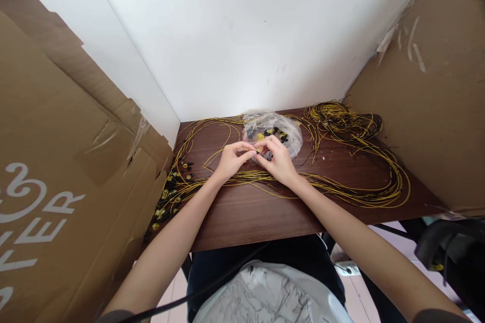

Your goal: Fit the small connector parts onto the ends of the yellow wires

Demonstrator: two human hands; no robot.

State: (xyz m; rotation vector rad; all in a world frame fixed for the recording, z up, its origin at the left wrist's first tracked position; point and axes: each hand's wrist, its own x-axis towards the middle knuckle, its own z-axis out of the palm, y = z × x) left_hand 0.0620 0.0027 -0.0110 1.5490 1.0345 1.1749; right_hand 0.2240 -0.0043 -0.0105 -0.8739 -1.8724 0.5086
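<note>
Left hand: thumb and index finger of the left hand (235, 159) nipped together over the bag's near edge, on a thin yellow wire (246, 149) and the near end of the piece; fingers curled, back of hand up.
Right hand: thumb and forefinger of the right hand (276, 159) pinched narrow on the same piece, tip to tip with the other side; remaining fingers bent above the bag.
Held piece: small black-and-yellow connector (258, 151), between the two sets of fingertips, mostly covered; too small from here to tell which way it faces.
Clear bag: plastic bag (294, 140) lying opened out just behind the fingers, loose black and yellow parts (279, 134) inside.
Front wires: long yellow-and-black wire bundle (341, 187) running crosswise under the wrists, bending round at the right end and back toward the wall.
Left end: cluster of yellow-and-black connectors (162, 207) on the wire ends, next to the cardboard box (76, 151) with white lettering.
Back right: tangled wire coil (333, 116) heaped near the cardboard panel (428, 91).
Surface: dark brown wood-look counter (250, 222), pushed up to a white wall (235, 35).
Person: seated at the near edge, both forearms reaching in; pale printed cloth (269, 295) over the lap, dark trousers under it.
</note>
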